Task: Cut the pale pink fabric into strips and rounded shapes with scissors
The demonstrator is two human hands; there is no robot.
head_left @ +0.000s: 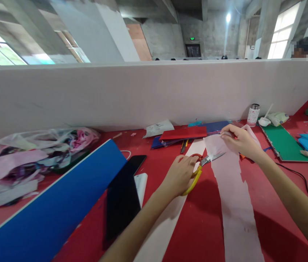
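My left hand [178,174] is closed round the handles of a pair of scissors [204,161], one loop yellow and the other orange-red. The blades are apart and point right, at the left edge of a long pale pink fabric strip [236,207]. Near the strip's far end, my right hand [237,140] pinches the cloth between thumb and fingers and lifts it a little. From there the strip runs down to the bottom edge of the view; its edges are uneven. A long white strip [167,222] lies beneath my left forearm.
A blue board [61,196], a dark phone-like slab [122,207] and a bag of fabric scraps [34,163] lie left. Red folded sheets [184,133] and a cutter [184,146] sit ahead. At right are a can [253,115], a green board [286,143] and a cable [304,180].
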